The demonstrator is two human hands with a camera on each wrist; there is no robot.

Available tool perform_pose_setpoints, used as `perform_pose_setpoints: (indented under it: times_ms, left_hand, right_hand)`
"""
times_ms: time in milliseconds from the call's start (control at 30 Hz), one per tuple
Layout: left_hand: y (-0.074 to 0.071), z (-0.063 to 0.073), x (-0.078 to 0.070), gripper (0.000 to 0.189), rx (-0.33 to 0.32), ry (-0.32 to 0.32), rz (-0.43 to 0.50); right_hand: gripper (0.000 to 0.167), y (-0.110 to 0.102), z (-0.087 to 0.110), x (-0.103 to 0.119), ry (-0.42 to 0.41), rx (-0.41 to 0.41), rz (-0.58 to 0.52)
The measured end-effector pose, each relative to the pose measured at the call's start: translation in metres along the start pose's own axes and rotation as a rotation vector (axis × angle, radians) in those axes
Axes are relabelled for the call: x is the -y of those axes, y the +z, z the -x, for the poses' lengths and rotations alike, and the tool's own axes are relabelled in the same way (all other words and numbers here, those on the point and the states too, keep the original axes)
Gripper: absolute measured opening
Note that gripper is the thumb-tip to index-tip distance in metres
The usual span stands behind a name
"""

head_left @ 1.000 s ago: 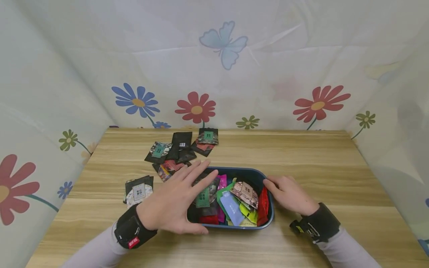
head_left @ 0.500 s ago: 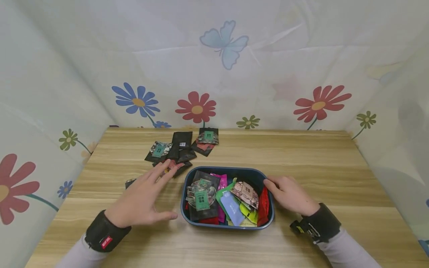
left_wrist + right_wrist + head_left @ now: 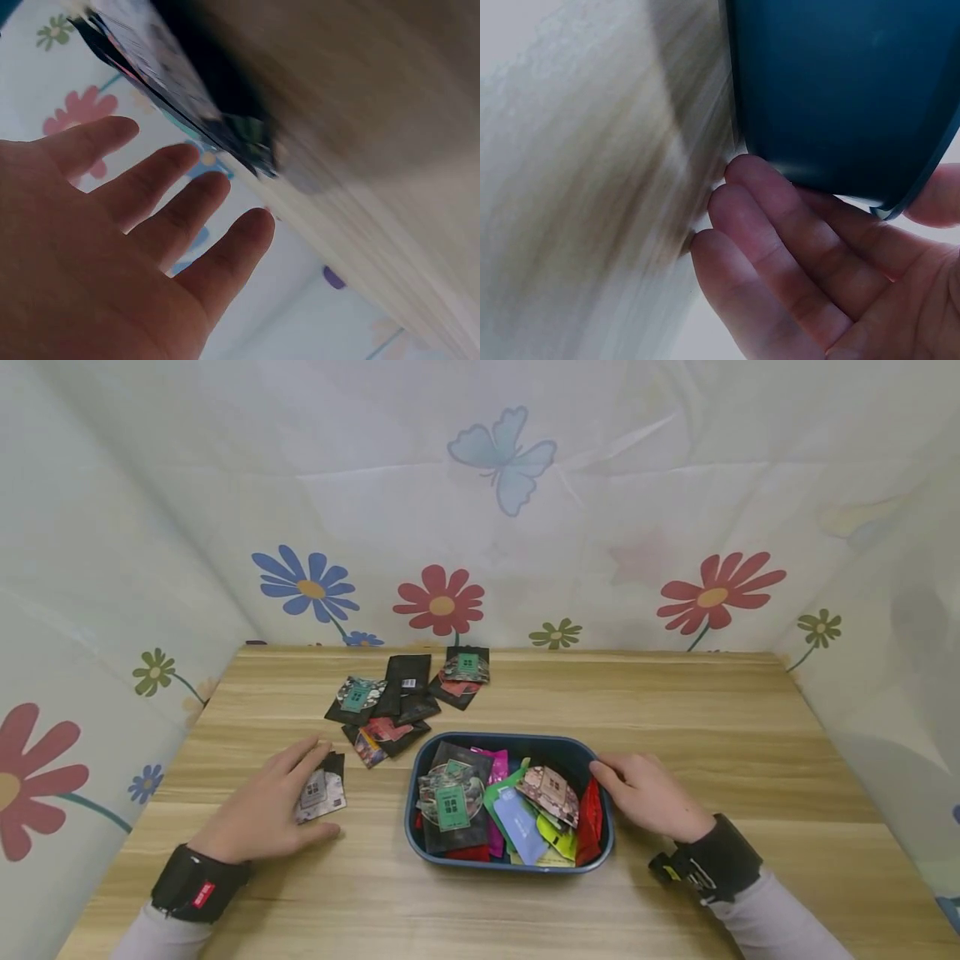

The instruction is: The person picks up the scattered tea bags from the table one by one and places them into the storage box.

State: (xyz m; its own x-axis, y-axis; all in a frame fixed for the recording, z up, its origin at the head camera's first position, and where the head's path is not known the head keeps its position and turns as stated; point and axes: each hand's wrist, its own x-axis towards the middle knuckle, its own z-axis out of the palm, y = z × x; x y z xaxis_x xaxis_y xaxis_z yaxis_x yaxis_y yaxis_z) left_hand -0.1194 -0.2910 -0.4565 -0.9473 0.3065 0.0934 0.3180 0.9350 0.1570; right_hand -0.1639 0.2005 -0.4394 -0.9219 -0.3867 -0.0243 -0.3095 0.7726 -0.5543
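My left hand [image 3: 262,806] is over the left part of the table, thumb and fingers apart. It is at a small stack of black sachets with a pale floral front [image 3: 318,793], partly covering it. In the left wrist view the straight fingers [image 3: 178,208] are close by the sachets' edge, holding nothing. My right hand [image 3: 651,793] grips the right end of a dark blue plastic bin [image 3: 525,870], thumb at the rim and fingers against the outer wall [image 3: 832,97]. Inside lie a black sachet with a green label [image 3: 453,802] and colourful packets [image 3: 519,827].
Behind the left hand, several black sachets [image 3: 408,685] lie in a loose overlapping group. Two more [image 3: 461,677] lie at the table's back edge. A flower-printed curtain [image 3: 615,510] encloses the wooden table [image 3: 697,718].
My left hand has moved left from over the bin to the floral sachets, uncovering the green-labelled black sachet in the bin. My right hand has stayed at the bin's end.
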Motion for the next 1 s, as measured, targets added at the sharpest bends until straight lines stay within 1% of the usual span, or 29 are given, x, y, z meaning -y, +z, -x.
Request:
perform_pose_setpoints:
  times_ms: [233, 433, 700, 1000]
  left_hand:
    - [0.003, 0.001, 0.014, 0.104, 0.003, -0.021, 0.008]
    - [0.003, 0.002, 0.023, 0.104, -0.005, -0.02, 0.019]
    - [0.001, 0.002, 0.024, 0.104, 0.024, -0.03, 0.011]
    - [0.002, 0.0, 0.024, 0.102, 0.005, -0.018, -0.007]
  right_hand:
    - [0.03, 0.0, 0.0, 0.0, 0.004, 0.002, 0.004]
    - [0.031, 0.0, 0.0, 0.0, 0.0, -0.001, 0.002]
    - [0.03, 0.0, 0.0, 0.001, -0.004, -0.008, 0.004]
    - [0.029, 0.001, 0.0, -0.001, -0.007, -0.018, 0.026]
